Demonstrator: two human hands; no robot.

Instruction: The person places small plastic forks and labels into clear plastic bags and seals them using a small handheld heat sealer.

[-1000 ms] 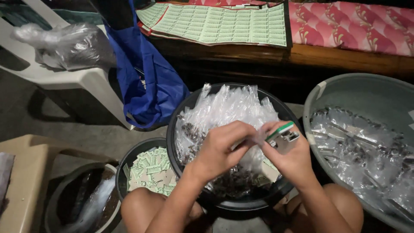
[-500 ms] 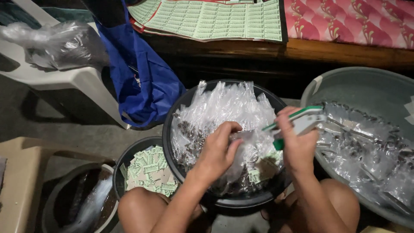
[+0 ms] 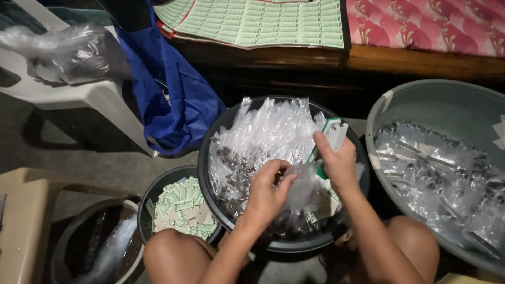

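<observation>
a large grey plastic tub [image 3: 421, 105] of filled clear packets sits right of a round black basin [image 3: 221, 131] heaped with small clear plastic bags [image 3: 268, 131]. over the basin, the left hand [image 3: 265, 192] pinches one clear plastic bag [image 3: 302, 184], while the right hand [image 3: 339, 163] grips a white-and-green stapler [image 3: 332, 134] just beside it.

Over a black basin [image 3: 210, 158] of clear packets, the left hand [image 3: 268, 194] pinches a small plastic bag [image 3: 302, 186]; the right hand [image 3: 339, 163] grips what looks like a white-and-green stapler [image 3: 334, 134].
</observation>
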